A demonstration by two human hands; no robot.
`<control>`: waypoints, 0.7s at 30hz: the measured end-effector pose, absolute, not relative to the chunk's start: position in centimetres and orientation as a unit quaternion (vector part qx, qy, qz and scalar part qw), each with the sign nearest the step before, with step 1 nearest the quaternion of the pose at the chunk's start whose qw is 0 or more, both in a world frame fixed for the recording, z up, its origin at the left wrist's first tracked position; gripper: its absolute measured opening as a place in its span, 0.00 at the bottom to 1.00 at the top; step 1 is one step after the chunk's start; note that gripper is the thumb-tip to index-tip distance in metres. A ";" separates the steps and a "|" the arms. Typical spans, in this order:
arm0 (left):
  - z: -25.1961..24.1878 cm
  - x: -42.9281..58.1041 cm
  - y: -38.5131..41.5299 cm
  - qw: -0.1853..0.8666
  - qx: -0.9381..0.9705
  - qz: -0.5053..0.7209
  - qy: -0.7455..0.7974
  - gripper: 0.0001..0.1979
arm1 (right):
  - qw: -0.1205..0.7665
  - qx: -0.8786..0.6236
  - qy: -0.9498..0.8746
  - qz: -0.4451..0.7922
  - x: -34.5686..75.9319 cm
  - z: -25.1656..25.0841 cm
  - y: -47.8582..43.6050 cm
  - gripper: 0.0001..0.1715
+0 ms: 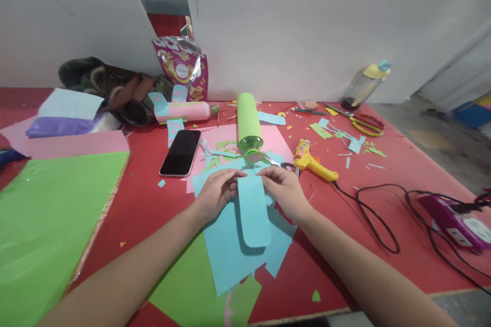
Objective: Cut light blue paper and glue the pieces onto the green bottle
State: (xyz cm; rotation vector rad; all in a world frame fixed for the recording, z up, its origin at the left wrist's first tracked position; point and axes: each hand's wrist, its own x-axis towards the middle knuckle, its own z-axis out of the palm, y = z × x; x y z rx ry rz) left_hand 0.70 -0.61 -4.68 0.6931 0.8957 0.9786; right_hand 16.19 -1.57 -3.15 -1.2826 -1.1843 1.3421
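Observation:
A light blue paper strip with rounded lower corners [254, 214] is held by its upper edge between my two hands. My left hand [219, 191] pinches the upper left corner, and my right hand [284, 189] pinches the upper right corner. Beneath the strip lie larger blue sheets [220, 245] over green paper [187, 281]. Just beyond my fingertips lies a bottle wrapped in green paper [248, 121], its neck toward me. Scissors [276, 163] lie partly hidden beside my right hand.
A phone [180, 153] and a pink-wrapped bottle [184, 111] are at the left, near a snack bag [184, 66]. At the right are a yellow glue gun [314, 163] with its cord, yellow-handled scissors [364, 125], a clear bottle [364, 87] and a purple power strip [456, 219].

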 end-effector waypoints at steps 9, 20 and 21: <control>-5.1 0.6 -0.6 0.721 0.344 0.449 0.401 0.11 | 0.494 -0.516 -0.456 0.530 16.3 -3.5 -1.4 0.05; -5.4 0.4 -0.5 0.672 0.396 0.459 0.425 0.13 | 0.461 -0.495 -0.487 0.552 16.1 -3.5 -1.7 0.05; -5.3 0.4 -0.6 0.674 0.396 0.457 0.425 0.13 | 0.459 -0.496 -0.492 0.549 16.2 -3.5 -1.7 0.05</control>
